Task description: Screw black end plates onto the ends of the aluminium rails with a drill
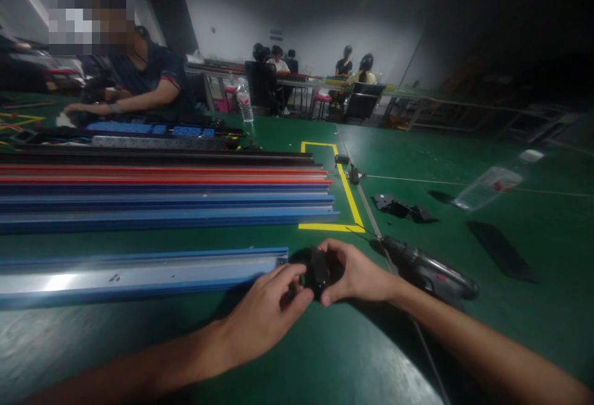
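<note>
Evidently still mid-job: pinches a small black part (319,266) in the grip of the right hand (355,272), just beside the right end of a lone blue rail (139,276); curls the left hand (271,306) close by, touching or not impossible to tell. Looks not yet fixed to that end. Beyond, leaves untouched a power drill (429,269), further black pieces (403,208) toward the right edge of the table (464,151), and grouped rails (185,185) with seemingly uncapped ends beside yellow tape (351,198).
</note>
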Motion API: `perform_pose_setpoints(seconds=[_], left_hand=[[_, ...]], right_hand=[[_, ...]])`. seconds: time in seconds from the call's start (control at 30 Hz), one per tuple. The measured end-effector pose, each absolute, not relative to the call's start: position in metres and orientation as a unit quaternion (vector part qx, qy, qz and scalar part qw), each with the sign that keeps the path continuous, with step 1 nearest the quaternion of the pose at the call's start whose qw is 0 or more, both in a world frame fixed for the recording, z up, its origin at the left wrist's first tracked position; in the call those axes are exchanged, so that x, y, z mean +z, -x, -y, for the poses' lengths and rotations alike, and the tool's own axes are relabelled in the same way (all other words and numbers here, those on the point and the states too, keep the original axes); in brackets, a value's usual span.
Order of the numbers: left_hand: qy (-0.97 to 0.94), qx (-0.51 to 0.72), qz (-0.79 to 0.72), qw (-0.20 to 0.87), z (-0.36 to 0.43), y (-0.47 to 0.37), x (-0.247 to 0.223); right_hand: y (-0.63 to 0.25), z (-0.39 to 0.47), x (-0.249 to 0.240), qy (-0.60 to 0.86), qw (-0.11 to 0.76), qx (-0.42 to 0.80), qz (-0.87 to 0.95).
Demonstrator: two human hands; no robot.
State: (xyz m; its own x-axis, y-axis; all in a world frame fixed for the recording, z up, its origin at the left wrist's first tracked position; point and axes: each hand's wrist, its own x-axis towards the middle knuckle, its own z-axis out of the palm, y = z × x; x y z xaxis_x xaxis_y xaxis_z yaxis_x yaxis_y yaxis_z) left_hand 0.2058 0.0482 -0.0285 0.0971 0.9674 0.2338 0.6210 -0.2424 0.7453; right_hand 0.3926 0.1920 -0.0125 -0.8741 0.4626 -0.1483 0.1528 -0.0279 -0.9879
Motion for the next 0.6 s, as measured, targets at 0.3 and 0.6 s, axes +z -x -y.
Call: perform_pose_setpoints(seconds=[0.3,0.6], left_hand=[[-0.591,0.439,-0.525,0.427,-0.058,-0.233,-0.038],[-0.615,0.428,-0.537,0.388,-0.052,-0.233,-0.05]], right_hand=[[-0.395,-0.187,-0.015,0.222,0.102,0.688,0.683],[-0.397,-0.184,-0.01,0.185,0.06,0.706,0.681]])
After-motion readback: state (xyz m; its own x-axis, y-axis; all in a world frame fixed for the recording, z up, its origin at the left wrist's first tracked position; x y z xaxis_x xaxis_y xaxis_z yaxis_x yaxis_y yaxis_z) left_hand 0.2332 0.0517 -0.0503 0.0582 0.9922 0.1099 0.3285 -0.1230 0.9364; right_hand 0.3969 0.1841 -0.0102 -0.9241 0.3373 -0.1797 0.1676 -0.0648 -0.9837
